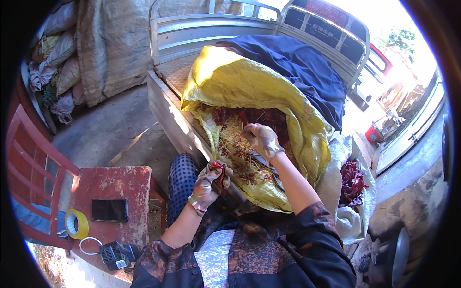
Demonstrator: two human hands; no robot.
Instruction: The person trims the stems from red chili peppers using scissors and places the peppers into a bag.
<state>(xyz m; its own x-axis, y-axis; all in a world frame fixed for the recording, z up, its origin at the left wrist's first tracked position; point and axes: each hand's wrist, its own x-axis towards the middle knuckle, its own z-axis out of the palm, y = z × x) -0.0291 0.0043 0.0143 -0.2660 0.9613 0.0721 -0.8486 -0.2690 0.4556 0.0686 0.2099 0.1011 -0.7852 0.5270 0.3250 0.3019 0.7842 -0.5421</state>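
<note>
**Dried chillies handled over a yellow sack**

A dried red chilli (218, 174) is held in the left hand (207, 186), which is gloved and closed around it, low in the picture and just in front of the person's lap. The chilli is pinched between thumb and fingers, with its dark red body showing above the glove.

The right hand (261, 139), also gloved, is reached forward into the open yellow sack (240, 81). Its fingers are curled down among the chillies and seeds, and whether anything is gripped there cannot be told. Scissors (265, 165) are seen lying just under the right wrist, on the sack's lining.

A heap of dark red chillies (254, 116) is seen deeper in the sack, beyond the right hand, and the lining nearer the person is strewn with pale seeds (236, 144) and bits of stalk. The sack is laid on the bed of a small metal cart (168, 96), with a dark blue cloth (302, 67) spread behind it.

To the right, a white bag (343, 211) is opened, and more red chillies (352, 180) are piled in it.

To the left, a worn red table (115, 185) is seen, on which a black phone (109, 210), a roll of yellow tape (77, 223) and a small black device (116, 254) are laid. Filled sacks (62, 53) are stacked against the wall at the upper left.
</note>
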